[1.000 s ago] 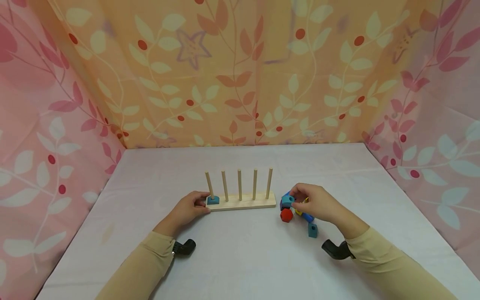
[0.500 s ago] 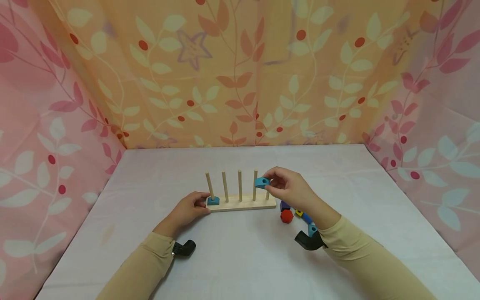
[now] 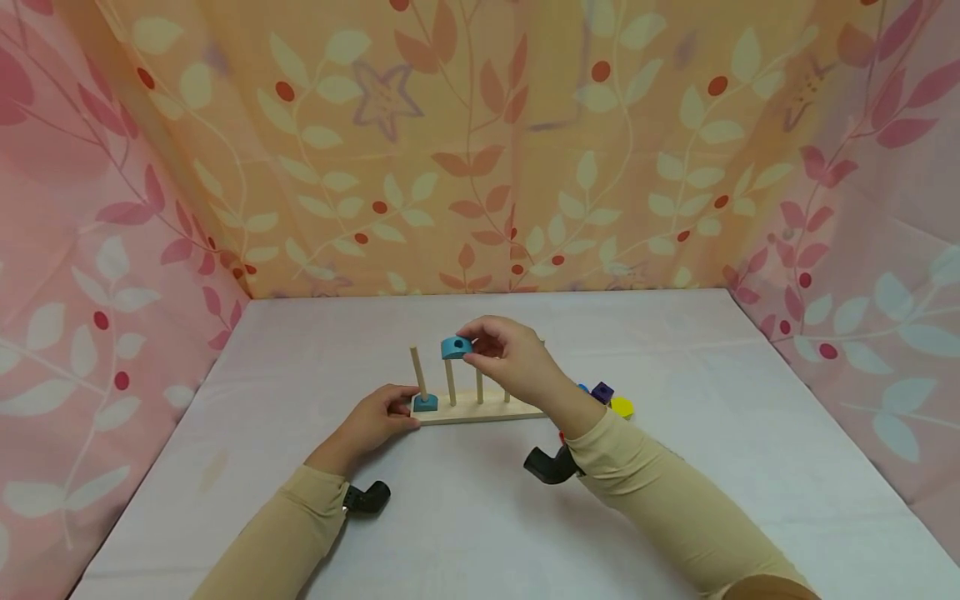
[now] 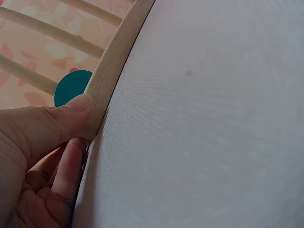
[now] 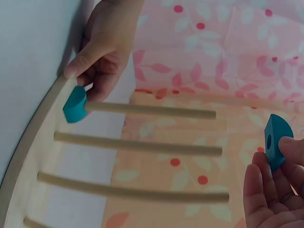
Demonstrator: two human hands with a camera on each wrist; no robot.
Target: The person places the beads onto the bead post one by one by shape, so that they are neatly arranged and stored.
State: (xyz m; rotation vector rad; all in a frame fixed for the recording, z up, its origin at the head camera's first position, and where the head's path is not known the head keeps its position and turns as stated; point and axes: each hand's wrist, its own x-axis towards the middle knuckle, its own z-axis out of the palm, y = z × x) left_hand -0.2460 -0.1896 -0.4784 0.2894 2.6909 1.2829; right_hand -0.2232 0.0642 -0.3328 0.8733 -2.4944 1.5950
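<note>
A wooden peg board [image 3: 480, 408] with several upright pegs lies on the table. My left hand [image 3: 375, 417] grips its left end, with the thumb [image 4: 78, 107] pressed on the edge in the left wrist view. On the leftmost peg sits a teal half-round block [image 3: 426, 403], down against the base. Above the second peg from the left, my right hand [image 3: 513, 358] pinches another teal half-round block [image 5: 275, 128] between thumb and fingers. A round hole shows in its flat face. Whether the peg tip touches this block cannot be told. My right hand hides part of the right-hand pegs.
Loose blocks lie right of the board: a purple one [image 3: 602, 392], a yellow one [image 3: 622, 407] and a sliver of blue [image 3: 582, 388]. My right forearm covers others, with a bit of red showing. Patterned cloth walls [image 3: 480, 167] stand behind and at both sides.
My right hand has lifted the teal block from the pile and carried it left, over the board to the second peg. The left hand has stayed on the board's end.
</note>
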